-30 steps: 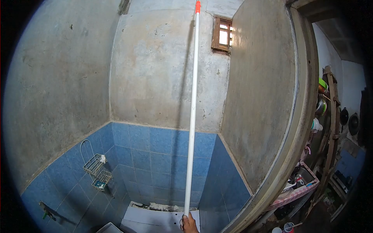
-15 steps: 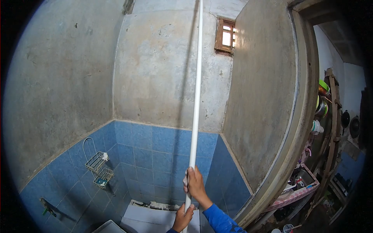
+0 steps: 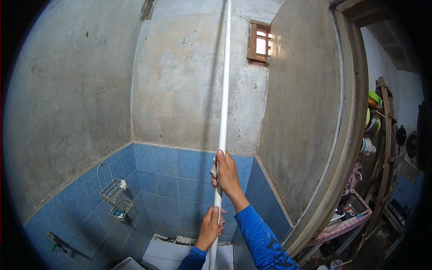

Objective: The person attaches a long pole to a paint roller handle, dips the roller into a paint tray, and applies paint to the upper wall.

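A long white pole point(image 3: 225, 85) runs almost upright through the middle of the view, leaning slightly, and its top end lies beyond the upper edge. My right hand point(image 3: 226, 173) is wrapped round it, level with the upper tile rows. Lower down, my left hand point(image 3: 210, 227) grips the same pole, fingers closed about it. The pole's lower part passes between my blue-sleeved forearms and leaves the view at the bottom. What the pole's top carries or touches is out of sight.
Grey plaster walls stand above blue tiles point(image 3: 189, 168). A wire rack point(image 3: 114, 193) hangs on the left wall, near a tap point(image 3: 57, 242). A small wooden-framed window point(image 3: 259, 42) is high at the back. Right of the door frame point(image 3: 348, 112) are a sink point(image 3: 355, 204) and shelves.
Both hands have risen in the view, still closed round the pole. More of my sleeves shows, and the pole has shifted slightly left.
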The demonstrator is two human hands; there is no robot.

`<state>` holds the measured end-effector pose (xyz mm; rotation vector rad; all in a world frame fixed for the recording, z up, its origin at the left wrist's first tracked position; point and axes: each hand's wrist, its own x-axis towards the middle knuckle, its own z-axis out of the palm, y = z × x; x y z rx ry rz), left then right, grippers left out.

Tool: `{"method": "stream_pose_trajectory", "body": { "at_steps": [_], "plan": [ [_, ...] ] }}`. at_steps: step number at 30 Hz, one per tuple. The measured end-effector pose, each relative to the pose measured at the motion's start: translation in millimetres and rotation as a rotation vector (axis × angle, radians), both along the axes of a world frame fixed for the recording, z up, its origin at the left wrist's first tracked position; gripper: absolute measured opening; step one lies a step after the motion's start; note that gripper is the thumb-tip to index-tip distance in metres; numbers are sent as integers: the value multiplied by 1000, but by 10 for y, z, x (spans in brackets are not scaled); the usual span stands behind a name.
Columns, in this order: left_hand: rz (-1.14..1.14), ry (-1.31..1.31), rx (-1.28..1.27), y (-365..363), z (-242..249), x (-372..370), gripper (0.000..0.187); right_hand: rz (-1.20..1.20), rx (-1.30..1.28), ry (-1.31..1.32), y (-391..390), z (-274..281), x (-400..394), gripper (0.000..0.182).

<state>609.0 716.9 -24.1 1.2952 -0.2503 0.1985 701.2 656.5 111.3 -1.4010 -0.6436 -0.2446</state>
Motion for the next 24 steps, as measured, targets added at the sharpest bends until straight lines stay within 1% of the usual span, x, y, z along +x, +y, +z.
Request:
{"method": "stream_pose_trajectory", "body": {
  "at_steps": [2,4,7,14,18,24],
  "plan": [
    [6,-12,-5,19,83,36,50,-16,4,-14,29,80,18,40],
    [15,-6,-34,29,147,69,45,-18,1,-16,57,126,61,40],
    [12,-36,-8,63,204,122,50,-22,9,-22,85,201,122,42],
    [15,-36,-8,128,246,270,50,-40,11,-16,146,271,207,42],
    [33,-4,-2,151,21,336,49,-67,-5,-24,187,28,277,42],
    [66,124,35,175,-795,288,52,-102,-66,68,228,-801,173,37]
  ]
}}
